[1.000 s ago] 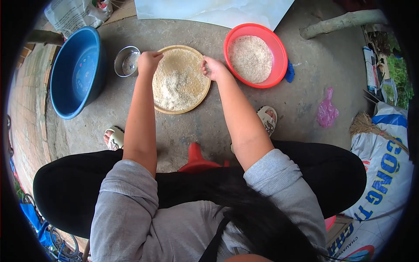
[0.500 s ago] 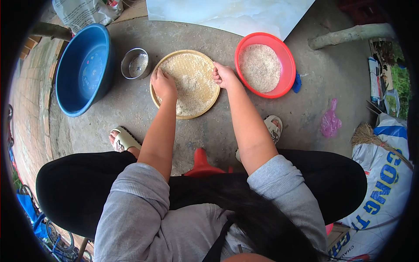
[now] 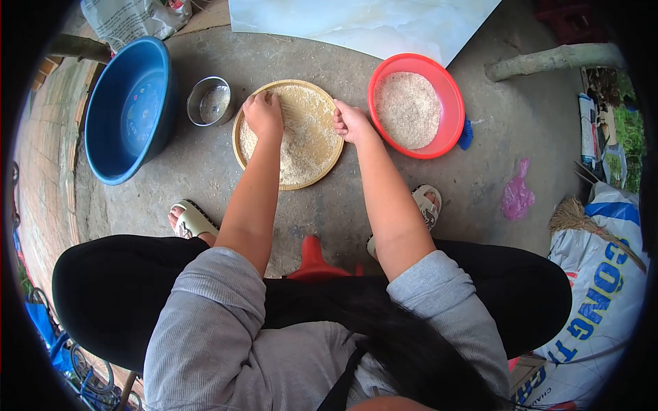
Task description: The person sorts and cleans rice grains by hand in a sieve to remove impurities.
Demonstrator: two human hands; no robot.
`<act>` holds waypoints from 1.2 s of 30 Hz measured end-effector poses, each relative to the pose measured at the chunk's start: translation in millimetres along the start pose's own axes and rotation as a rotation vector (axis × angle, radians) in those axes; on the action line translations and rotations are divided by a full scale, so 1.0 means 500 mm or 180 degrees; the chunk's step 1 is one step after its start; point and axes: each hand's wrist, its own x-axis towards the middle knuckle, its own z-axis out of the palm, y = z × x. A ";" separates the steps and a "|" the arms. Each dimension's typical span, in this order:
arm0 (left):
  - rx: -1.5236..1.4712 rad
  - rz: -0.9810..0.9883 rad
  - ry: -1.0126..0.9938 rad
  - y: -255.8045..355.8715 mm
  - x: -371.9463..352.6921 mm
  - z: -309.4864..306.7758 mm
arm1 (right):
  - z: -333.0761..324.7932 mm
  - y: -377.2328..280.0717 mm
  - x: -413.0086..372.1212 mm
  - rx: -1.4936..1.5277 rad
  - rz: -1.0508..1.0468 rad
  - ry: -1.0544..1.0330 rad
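A round woven bamboo tray point(image 3: 338, 152) holds a layer of pale grains that look like rice point(image 3: 299, 154), heaped thicker toward the near side. My left hand point(image 3: 264, 115) is over the tray's left part, fingers bent down and slightly apart at the grains; its fingertips are hidden. On the opposite side, my right hand point(image 3: 350, 122) is closed around the tray's right rim. A red plastic basin point(image 3: 452, 113) with more pale grains point(image 3: 409, 109) stands just right of that hand. Left of the tray is a small metal bowl point(image 3: 194, 103) with some grains in its bottom.
A large blue basin point(image 3: 127, 116) leans at the far left. Across the back lies a pale marbled sheet point(image 3: 356, 24). To the right are a pink plastic bag point(image 3: 517, 192), a straw broom point(image 3: 572, 216) and a printed white sack point(image 3: 603, 294). A red stool point(image 3: 312, 257) shows between the legs.
My left hand has moved away from me, toward the tray's far left part, with its fingers more bent. The grain heap now sits nearer to me. My right hand keeps the rim.
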 end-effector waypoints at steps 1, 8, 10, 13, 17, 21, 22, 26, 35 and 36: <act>0.0002 -0.0002 -0.0005 0.005 0.000 0.005 | 0.000 -0.001 -0.002 -0.0014 -0.0027 0.0021; -0.0317 0.0838 -0.0324 0.014 0.001 0.035 | 0.000 0.001 -0.002 -0.0027 -0.0054 0.0063; -0.0425 0.1106 -0.0579 0.018 -0.018 0.032 | -0.004 0.004 0.004 -0.0057 -0.0024 0.0017; -0.0665 0.1240 -0.0789 0.038 -0.065 0.026 | -0.002 0.002 0.002 -0.0065 -0.0002 0.0129; -0.1307 0.0786 -0.0803 0.075 -0.087 0.017 | 0.020 -0.001 -0.016 -0.0243 -0.0008 0.0453; -0.2082 0.0339 -0.1220 0.172 -0.075 -0.073 | 0.017 -0.002 -0.020 -0.0216 -0.0135 0.0329; -0.2385 -0.0008 -0.1792 0.187 -0.073 -0.091 | 0.015 -0.003 -0.020 -0.0126 -0.0128 0.0284; -0.1570 0.1780 -0.2637 0.158 -0.028 -0.065 | -0.013 0.013 0.011 0.0253 -0.0342 -0.0129; -0.0345 0.0375 -0.0211 -0.054 0.018 -0.047 | 0.015 -0.006 -0.013 -0.0258 0.0018 0.0363; -0.0332 0.0340 -0.0147 -0.059 0.008 -0.051 | 0.015 -0.005 -0.013 -0.0279 0.0002 0.0402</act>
